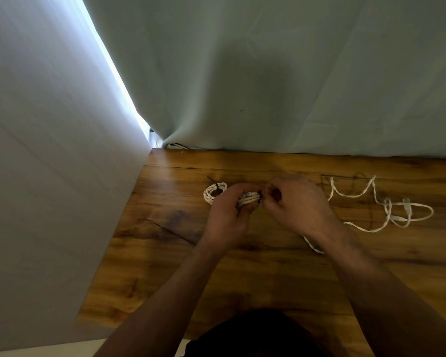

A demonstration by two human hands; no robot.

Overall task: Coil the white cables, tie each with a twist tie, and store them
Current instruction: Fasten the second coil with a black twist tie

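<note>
My left hand (229, 215) grips a coiled white cable (249, 199) just above the wooden table (165, 253). My right hand (294, 202) pinches a dark twist tie (261, 196) at the coil's right end. To the left lies another coiled white braided cable (211, 193), bound with a dark tie (216, 186). On the right a loose white cable (386, 210) sprawls uncoiled, its connectors showing. Part of it runs under my right forearm.
A pale green curtain (294, 86) hangs along the table's far edge. A grey wall (49, 163) borders the table's left side. Bare wood lies between my arms and the near edge.
</note>
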